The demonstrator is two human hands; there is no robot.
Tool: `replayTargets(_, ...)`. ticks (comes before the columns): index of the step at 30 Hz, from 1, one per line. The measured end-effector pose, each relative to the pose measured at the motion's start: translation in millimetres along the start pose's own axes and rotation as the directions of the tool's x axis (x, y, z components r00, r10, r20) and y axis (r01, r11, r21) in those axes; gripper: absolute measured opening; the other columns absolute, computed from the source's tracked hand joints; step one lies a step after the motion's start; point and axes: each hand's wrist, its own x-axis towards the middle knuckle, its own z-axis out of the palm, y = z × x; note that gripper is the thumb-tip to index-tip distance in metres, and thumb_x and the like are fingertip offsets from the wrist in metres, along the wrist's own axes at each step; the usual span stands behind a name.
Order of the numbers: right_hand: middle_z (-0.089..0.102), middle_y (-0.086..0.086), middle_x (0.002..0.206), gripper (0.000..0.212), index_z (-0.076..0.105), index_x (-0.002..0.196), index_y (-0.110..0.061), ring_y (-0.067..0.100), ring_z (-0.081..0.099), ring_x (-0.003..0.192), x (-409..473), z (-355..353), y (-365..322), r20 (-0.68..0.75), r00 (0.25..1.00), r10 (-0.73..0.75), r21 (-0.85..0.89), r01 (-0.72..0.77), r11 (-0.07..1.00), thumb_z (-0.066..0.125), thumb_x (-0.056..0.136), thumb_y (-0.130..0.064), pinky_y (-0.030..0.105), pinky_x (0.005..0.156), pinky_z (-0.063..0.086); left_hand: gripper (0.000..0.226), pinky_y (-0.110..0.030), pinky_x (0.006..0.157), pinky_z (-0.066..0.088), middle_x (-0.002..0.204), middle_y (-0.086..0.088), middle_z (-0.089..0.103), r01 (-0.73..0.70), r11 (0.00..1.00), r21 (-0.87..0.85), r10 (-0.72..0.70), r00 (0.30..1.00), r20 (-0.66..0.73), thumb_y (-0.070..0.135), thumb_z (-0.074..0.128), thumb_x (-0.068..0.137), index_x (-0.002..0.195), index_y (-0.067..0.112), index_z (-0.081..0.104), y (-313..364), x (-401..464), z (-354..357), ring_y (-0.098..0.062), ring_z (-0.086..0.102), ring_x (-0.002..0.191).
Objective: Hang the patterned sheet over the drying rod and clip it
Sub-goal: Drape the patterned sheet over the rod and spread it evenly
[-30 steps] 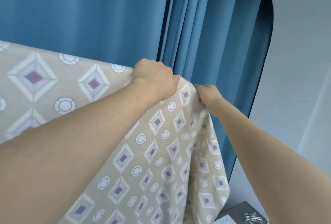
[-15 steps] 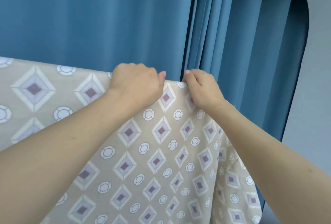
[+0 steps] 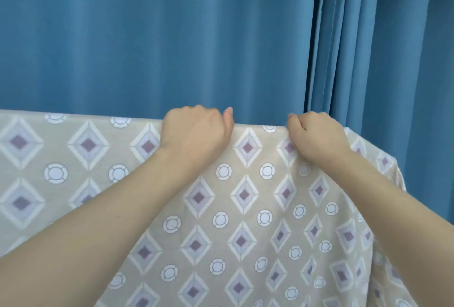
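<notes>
The beige patterned sheet (image 3: 245,208), printed with purple diamonds and white rings, hangs over a rod that it hides completely; its top fold runs level across the view. My left hand (image 3: 196,132) grips the top fold near the middle, fingers curled over it. My right hand (image 3: 317,134) grips the same fold a short way to the right, close to the sheet's right end, which droops down past it. No clip is in sight.
Blue curtains (image 3: 152,36) hang close behind the sheet and fill the background, with a pleated bunch (image 3: 329,48) at the upper right.
The view has swung right and up. My hands have moved apart along the top fold, and the sheet between them now lies flatter and level.
</notes>
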Motion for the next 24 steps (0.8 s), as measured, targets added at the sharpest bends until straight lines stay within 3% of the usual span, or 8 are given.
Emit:
replayTargets(3,0.046,0.0,0.063,0.042,0.039,0.065,-0.012,0.027,0.045,0.063,-11.6,9.5,-38.1,-0.152,0.965,-0.212,0.066,0.224,0.972,0.031,0.101,-0.03,0.034,0.058,0.029,0.044,-0.031,0.057,0.032,0.061,-0.001,0.038,0.033,0.991,-0.13,-0.013,0.988,0.152,0.028,0.026,0.104,0.064,0.015,0.039,-0.3,16.1,-8.3,-0.027,0.046,0.061)
replayTargets(6,0.04,-0.002,0.06,0.034,0.036,0.07,-0.014,0.025,0.04,0.057,-17.7,22.5,-66.4,-0.253,0.913,-0.321,0.064,0.347,0.936,0.029,0.098,-0.031,0.032,0.052,0.025,0.046,-0.033,0.066,0.033,0.065,0.0,0.038,0.07,0.978,-0.196,-0.017,0.965,0.261,0.037,0.021,0.104,0.067,0.017,0.042,-0.7,22.6,-14.2,-0.029,0.047,0.073)
replayTargets(10,0.04,0.0,0.048,0.048,0.031,0.056,-0.017,0.029,0.043,0.049,-13.5,24.0,-72.2,-0.196,0.959,-0.204,-0.064,0.195,0.979,0.021,0.099,-0.036,0.03,0.048,0.024,0.037,-0.029,0.052,0.021,0.063,-0.002,0.044,0.022,1.0,-0.021,-0.025,0.992,-0.127,0.032,0.031,0.097,0.07,0.014,0.047,-38.5,-10.9,-12.3,-0.026,0.041,0.056)
replayTargets(13,0.048,0.005,0.06,0.05,0.039,0.055,-0.014,0.028,0.047,0.061,0.9,12.1,-74.4,0.057,0.994,-0.092,-0.014,0.093,0.996,0.027,0.099,-0.036,0.032,0.057,0.032,0.039,-0.035,0.06,0.026,0.065,-0.009,0.051,0.08,0.996,0.03,-0.073,0.977,-0.199,0.034,0.031,0.095,0.068,0.011,0.048,-94.5,-34.2,-5.3,-0.029,0.043,0.06)
replayTargets(15,0.05,0.007,0.066,0.047,0.043,0.059,-0.01,0.022,0.045,0.06,9.4,4.8,-77.7,0.213,0.976,-0.046,0.011,0.045,0.999,0.031,0.096,-0.036,0.031,0.055,0.03,0.047,-0.036,0.058,0.03,0.059,-0.01,0.051,0.113,0.991,0.066,-0.103,0.986,-0.132,0.036,0.025,0.097,0.061,0.012,0.043,-116.2,-36.6,-4.5,-0.028,0.039,0.055)
replayTargets(18,0.05,0.007,0.065,0.043,0.042,0.061,-0.009,0.024,0.046,0.06,12.7,2.2,-88.5,0.313,0.95,-0.017,0.047,0.002,0.999,0.033,0.095,-0.035,0.03,0.053,0.029,0.056,-0.029,0.051,0.028,0.05,-0.006,0.046,0.161,0.984,0.074,-0.161,0.987,-0.007,0.034,0.022,0.099,0.053,0.012,0.043,-120.8,-28.2,-12.1,-0.026,0.039,0.049)
replayTargets(22,0.055,0.006,0.067,0.042,0.044,0.063,-0.01,0.03,0.051,0.069,-4.1,8.9,-143.1,0.159,0.979,-0.127,0.142,0.104,0.984,0.034,0.097,-0.033,0.032,0.055,0.034,0.035,-0.032,0.065,0.037,0.07,-0.004,0.05,0.133,0.989,-0.068,-0.112,0.96,0.256,0.02,0.029,0.097,0.065,0.014,0.041,-128.1,-2.1,-15.8,-0.029,0.05,0.072)
replayTargets(24,0.053,0.002,0.067,0.038,0.039,0.065,-0.015,0.029,0.049,0.069,-16.7,16.7,-179.9,0.051,0.976,-0.21,0.195,0.196,0.961,0.033,0.098,-0.033,0.034,0.056,0.031,0.034,-0.034,0.069,0.036,0.079,-0.001,0.049,0.111,0.985,-0.132,-0.054,0.925,0.377,0.026,0.025,0.096,0.067,0.016,0.04,-131.0,6.7,-19.1,-0.028,0.049,0.08)
